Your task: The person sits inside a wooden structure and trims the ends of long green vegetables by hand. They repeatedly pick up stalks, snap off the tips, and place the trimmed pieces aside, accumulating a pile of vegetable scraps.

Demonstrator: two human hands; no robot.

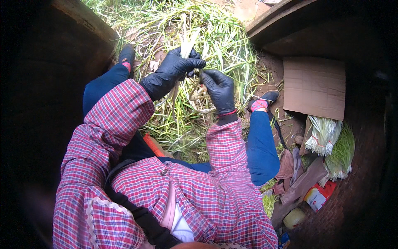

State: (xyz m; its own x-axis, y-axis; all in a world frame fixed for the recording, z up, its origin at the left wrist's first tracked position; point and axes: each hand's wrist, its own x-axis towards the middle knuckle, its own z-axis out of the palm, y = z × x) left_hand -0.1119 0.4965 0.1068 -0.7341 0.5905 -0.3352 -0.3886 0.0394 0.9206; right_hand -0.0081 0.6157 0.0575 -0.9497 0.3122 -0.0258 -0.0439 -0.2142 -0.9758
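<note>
My left hand (173, 68), in a black glove, is closed around a small bunch of pale white-green stalks (189, 43) that stick up beyond the fist. Thin, limp leaves (173, 99) trail below it. My right hand (218, 88), also gloved in black, is just to the right, with thumb and forefinger pinched together near the left fingertips. A thin strand seems to run from that pinch, but its end is hidden between the hands. Beneath both hands lies a broad heap of loose green and yellowish leaves (219, 45).
My legs spread either side of the heap, with a shoe (126, 54) at left and another (270, 96) at right. A cardboard sheet (315, 85) partly covers tied bundles of white-stemmed greens (322, 135). Wooden panels (85, 18) flank the heap. A red-and-white package (318, 196) lies lower right.
</note>
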